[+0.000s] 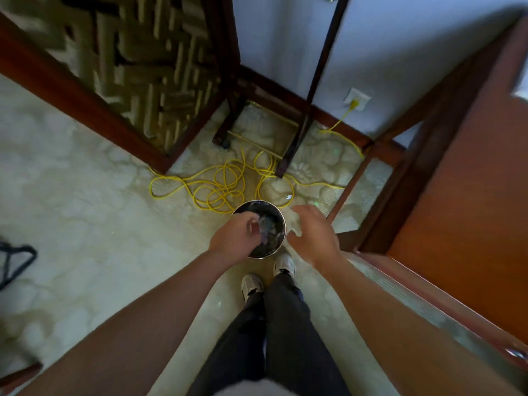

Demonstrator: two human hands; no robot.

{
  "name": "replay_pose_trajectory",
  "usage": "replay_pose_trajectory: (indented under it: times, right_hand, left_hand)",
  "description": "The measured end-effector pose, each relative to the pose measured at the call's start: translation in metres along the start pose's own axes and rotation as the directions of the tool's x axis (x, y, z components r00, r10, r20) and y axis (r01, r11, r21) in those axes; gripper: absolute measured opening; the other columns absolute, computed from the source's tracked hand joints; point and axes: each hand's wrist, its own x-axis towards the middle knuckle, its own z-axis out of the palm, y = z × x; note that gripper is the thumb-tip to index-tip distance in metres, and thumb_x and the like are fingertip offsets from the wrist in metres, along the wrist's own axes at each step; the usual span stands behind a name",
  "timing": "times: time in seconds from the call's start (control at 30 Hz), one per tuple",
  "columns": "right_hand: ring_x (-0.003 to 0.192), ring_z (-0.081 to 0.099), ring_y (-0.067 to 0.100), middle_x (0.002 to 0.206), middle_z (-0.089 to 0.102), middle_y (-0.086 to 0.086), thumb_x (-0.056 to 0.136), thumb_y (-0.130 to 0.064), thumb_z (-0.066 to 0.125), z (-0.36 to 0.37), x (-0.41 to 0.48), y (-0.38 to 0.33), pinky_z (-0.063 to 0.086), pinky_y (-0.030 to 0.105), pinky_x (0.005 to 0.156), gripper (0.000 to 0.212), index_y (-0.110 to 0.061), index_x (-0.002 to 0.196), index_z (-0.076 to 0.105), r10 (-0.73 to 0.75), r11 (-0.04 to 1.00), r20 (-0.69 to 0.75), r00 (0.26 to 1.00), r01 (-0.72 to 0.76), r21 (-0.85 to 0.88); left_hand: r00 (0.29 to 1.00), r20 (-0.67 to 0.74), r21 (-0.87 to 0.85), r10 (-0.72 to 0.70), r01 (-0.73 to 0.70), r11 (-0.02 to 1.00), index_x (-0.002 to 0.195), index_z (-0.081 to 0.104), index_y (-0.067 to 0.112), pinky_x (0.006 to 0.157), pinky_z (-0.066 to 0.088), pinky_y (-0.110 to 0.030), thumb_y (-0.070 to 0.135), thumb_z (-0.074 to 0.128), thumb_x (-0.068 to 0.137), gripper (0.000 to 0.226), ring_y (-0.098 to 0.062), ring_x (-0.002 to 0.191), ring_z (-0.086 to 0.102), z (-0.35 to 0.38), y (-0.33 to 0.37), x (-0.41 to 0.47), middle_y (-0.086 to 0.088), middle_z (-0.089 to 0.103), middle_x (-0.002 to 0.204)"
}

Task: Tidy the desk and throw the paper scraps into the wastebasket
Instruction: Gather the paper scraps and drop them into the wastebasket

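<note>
Reaching forward and down, the left hand (237, 237) has curled fingers, the right hand (313, 232) spread flat.

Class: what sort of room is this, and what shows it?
Probably a home office or study: a wooden desk, a round wastebasket on patterned carpet, a yellow cable plugged into a wall socket.

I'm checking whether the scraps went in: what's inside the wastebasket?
The wastebasket shows a dark inside with pale scraps, blurred. The left hand covers its near-left part, so what lies there cannot be seen.
</note>
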Motion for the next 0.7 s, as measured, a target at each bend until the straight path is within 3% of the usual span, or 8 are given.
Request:
replay_pose_trajectory:
  times: [0.1, 0.2, 0.33, 0.5, 0.7]
  right_hand:
    - [0.127, 0.046, 0.021, 0.137, 0.048, 0.000, 0.081, -0.025, 0.064, -0.039, -0.035, -0.012, 0.044, 0.036, 0.100, 0.061, -0.022, 0.140, 0.047, -0.006, 0.999, -0.050, 0.999, 0.005, -0.036]
    - [0.124, 0.049, 0.021, 0.132, 0.051, -0.001, 0.080, -0.026, 0.064, -0.064, -0.067, -0.013, 0.044, 0.035, 0.099, 0.058, -0.022, 0.136, 0.050, -0.017, 1.000, -0.148, 0.989, 0.014, -0.019]
    - [0.127, 0.046, 0.018, 0.136, 0.048, -0.004, 0.082, -0.029, 0.062, -0.090, -0.103, -0.012, 0.042, 0.034, 0.099, 0.059, -0.024, 0.139, 0.047, 0.034, 0.999, -0.217, 0.976, -0.038, -0.013]
    - [0.124, 0.049, 0.017, 0.133, 0.052, -0.006, 0.080, -0.029, 0.065, -0.124, -0.138, -0.003, 0.044, 0.035, 0.099, 0.055, -0.027, 0.134, 0.052, 0.075, 0.997, -0.334, 0.939, -0.065, 0.042]
    - [0.123, 0.050, 0.017, 0.135, 0.050, -0.006, 0.083, -0.022, 0.060, -0.168, -0.175, 0.022, 0.046, 0.034, 0.098, 0.048, -0.026, 0.131, 0.054, 0.172, 0.984, -0.457, 0.873, -0.125, 0.130]
  left_hand:
    - [0.997, 0.025, -0.029, 0.067, -0.066, 0.997, 0.126, 0.056, 0.019, 0.092, 0.049, -0.034, 0.021, 0.070, 0.075, 0.052, -0.025, 0.103, 0.062, -0.014, 0.033, -0.033, -0.002, 0.059, 0.113]
    - [0.987, 0.016, 0.016, 0.159, -0.159, 0.987, 0.123, 0.057, 0.016, 0.086, 0.044, -0.027, 0.014, 0.069, 0.082, 0.042, -0.020, 0.095, 0.059, -0.022, 0.065, -0.060, -0.002, 0.058, 0.112]
    - [0.959, 0.022, 0.065, 0.282, -0.283, 0.957, 0.107, 0.056, 0.023, 0.087, 0.046, -0.034, 0.014, 0.067, 0.083, 0.027, -0.024, 0.099, 0.061, -0.024, 0.103, -0.085, -0.001, 0.057, 0.103]
    - [0.924, 0.114, 0.114, 0.366, -0.378, 0.919, 0.123, 0.057, 0.020, 0.092, 0.049, -0.035, 0.026, 0.066, 0.076, 0.048, -0.017, 0.087, 0.060, -0.018, 0.142, -0.099, 0.006, 0.054, 0.103]
    - [0.870, 0.182, 0.183, 0.459, -0.489, 0.853, 0.120, 0.053, 0.031, 0.090, 0.050, -0.032, 0.029, 0.067, 0.083, 0.040, -0.012, 0.092, 0.059, 0.000, 0.196, -0.105, 0.012, 0.054, 0.104]
